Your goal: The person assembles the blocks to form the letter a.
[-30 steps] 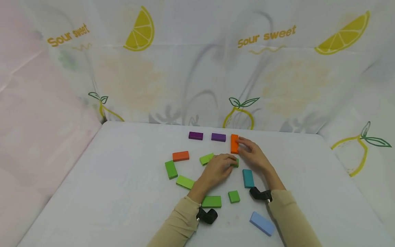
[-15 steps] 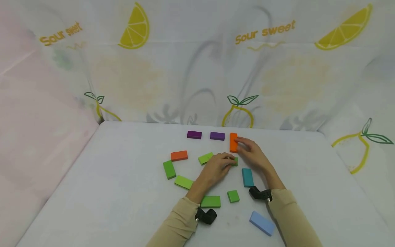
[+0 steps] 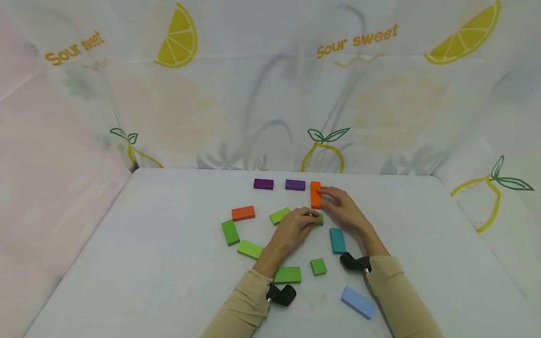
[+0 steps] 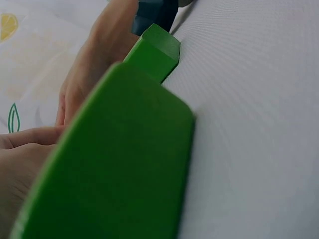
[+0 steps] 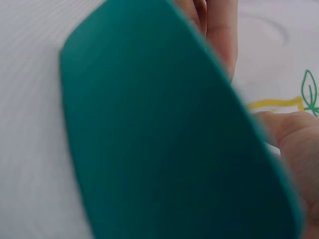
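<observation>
Work looks midway imo: left hand pinches green block, right hand, fingers spread, touches orange block, other blocks loose.

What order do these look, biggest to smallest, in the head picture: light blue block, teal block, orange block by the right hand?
Light blue block
Teal block
Orange block
Light blue is nearest the camera and orange farthest, so their true sizes are unsure.

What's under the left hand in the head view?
One end of a green block shows past the fingers of the left hand; the rest is covered. A lime block peeks out opposite. Whether anything else lies beneath can't be seen.
</observation>
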The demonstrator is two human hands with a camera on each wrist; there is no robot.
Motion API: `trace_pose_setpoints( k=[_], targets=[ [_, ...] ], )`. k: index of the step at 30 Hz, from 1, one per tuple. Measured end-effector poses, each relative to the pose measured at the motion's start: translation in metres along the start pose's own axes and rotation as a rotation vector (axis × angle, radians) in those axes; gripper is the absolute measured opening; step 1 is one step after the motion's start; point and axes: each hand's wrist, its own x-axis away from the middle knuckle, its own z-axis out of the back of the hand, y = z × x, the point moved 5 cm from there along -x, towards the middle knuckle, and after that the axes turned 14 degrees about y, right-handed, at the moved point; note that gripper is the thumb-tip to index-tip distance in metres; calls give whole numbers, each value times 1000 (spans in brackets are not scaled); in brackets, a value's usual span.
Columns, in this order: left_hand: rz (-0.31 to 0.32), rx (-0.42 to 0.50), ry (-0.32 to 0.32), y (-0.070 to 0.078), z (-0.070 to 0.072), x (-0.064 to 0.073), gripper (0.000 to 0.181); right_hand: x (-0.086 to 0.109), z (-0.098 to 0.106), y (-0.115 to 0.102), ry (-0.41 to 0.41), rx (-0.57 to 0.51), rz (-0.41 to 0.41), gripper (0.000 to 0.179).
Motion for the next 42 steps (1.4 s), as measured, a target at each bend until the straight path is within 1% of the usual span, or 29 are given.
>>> trace_pose_setpoints(
  k=[2, 5, 9, 13, 19, 23, 27, 35, 42],
  targets=[
    [-1, -4, 0, 0, 0, 0, 18, -2, -3, 12, 6, 8, 11, 38],
    [-5, -19, 2, 1, 1, 0, 18, -2, -3, 15, 6, 21, 18, 38],
    [-6, -20, 6, 1, 1, 0, 18, -1, -3, 13, 2, 27, 31, 38],
    [-9, -15, 20, 0, 1, 1, 18, 0, -3, 12, -5, 33, 24, 39],
    [-17, -34, 29, 1, 1, 1, 17, 2, -3, 12, -10, 44, 22, 39],
    [0, -28, 24, 1, 0, 0, 16, 2, -1, 12, -19, 41, 21, 39],
    [21, -11, 33, 0, 2, -1, 16, 2, -1, 12, -35, 37, 21, 38],
    [29, 1, 33, 0, 3, 0, 17, 3, -3, 11, -50, 25, 41, 38],
    [15, -8, 45, 1, 3, -1, 16, 3, -2, 10, -43, 41, 35, 38]
  ],
)
